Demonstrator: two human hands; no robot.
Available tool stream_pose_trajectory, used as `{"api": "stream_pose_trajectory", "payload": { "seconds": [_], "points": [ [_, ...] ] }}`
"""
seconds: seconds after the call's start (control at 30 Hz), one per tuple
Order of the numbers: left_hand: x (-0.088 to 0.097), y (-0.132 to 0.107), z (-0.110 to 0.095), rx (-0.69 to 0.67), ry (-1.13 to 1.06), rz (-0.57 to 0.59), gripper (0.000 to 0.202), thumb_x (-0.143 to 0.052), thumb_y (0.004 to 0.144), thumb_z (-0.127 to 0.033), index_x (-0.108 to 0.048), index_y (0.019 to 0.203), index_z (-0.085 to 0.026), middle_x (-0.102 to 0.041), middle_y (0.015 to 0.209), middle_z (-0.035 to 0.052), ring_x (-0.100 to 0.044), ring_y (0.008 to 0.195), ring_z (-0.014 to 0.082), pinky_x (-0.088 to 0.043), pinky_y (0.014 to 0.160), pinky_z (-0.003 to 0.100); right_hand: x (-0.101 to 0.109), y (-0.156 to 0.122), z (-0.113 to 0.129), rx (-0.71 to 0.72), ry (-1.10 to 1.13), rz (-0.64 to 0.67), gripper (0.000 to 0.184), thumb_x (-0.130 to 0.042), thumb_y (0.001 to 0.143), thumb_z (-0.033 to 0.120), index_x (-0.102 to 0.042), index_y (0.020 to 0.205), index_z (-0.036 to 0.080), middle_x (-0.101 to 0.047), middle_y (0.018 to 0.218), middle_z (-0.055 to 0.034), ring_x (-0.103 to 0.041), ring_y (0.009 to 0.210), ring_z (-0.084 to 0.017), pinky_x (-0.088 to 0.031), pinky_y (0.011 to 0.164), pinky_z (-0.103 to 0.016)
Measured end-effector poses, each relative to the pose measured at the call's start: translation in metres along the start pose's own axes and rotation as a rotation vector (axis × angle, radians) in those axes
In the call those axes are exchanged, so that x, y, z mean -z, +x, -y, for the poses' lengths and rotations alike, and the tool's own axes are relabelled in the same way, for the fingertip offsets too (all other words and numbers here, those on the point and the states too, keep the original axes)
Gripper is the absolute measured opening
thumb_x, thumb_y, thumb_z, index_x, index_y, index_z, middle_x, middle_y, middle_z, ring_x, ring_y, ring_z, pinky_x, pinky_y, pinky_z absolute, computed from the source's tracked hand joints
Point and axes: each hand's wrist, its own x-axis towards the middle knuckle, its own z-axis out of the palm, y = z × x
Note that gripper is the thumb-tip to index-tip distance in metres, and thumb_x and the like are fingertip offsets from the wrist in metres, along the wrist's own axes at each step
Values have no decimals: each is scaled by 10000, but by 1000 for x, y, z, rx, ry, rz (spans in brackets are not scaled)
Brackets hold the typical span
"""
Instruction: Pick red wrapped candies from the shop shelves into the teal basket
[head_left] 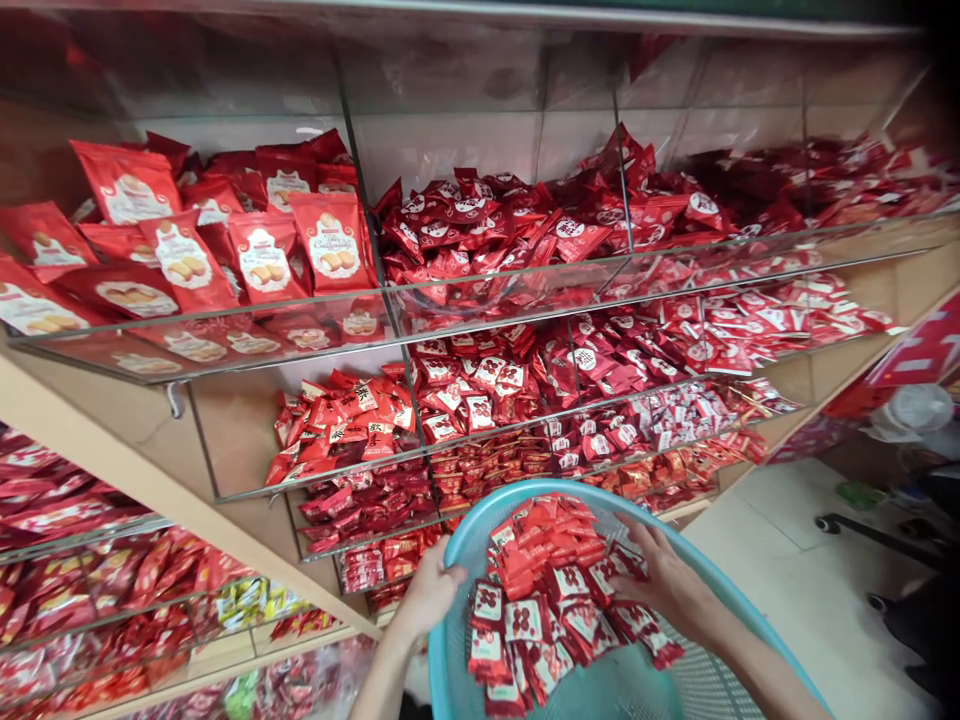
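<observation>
My left hand (433,592) is closed on the left rim of a turquoise plastic basket (463,530), its thumb over the edge. Small red candy packets (544,545) lie heaped inside, some plain red, others with white panels and dark red flower-like prints (523,620). Reaching over the right side of the basket, my right hand (667,580) has its fingers apart at the edge of the heap, touching the packets there. Nothing shows lifted in it. The basket's near side is cut off by the bottom of the view.
Glass-fronted shelves rise ahead, holding red cookie packets (262,255), dark red packets (465,225) and red packets with black lettering (352,415). More packets (127,580) fill the lower left shelves. Tiled floor (780,520) and a dark wheeled base (862,535) are at right.
</observation>
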Motion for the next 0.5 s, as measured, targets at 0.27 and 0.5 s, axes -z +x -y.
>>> {"api": "stream_pose_trajectory", "payload": {
  "seconds": [0.27, 0.5],
  "points": [
    [0, 1, 6, -42, 0, -10, 305, -499, 594, -118, -609, 877, -144, -659, 790, 7, -579, 739, 170, -421, 723, 271, 3, -6, 4, 25, 22, 132, 828, -559, 664, 344, -145, 1378, 287, -295, 1363, -83, -463, 1139, -262, -413, 881, -315],
    [0, 1, 7, -67, 16, -20, 287, -477, 600, -100, -606, 854, -142, -645, 753, 2, -570, 724, 161, -415, 714, 258, -2, -6, 10, 23, -37, 148, 762, -482, 708, 321, -132, 1384, 296, -307, 1354, -79, -472, 1132, -243, -404, 884, -334]
  ]
}}
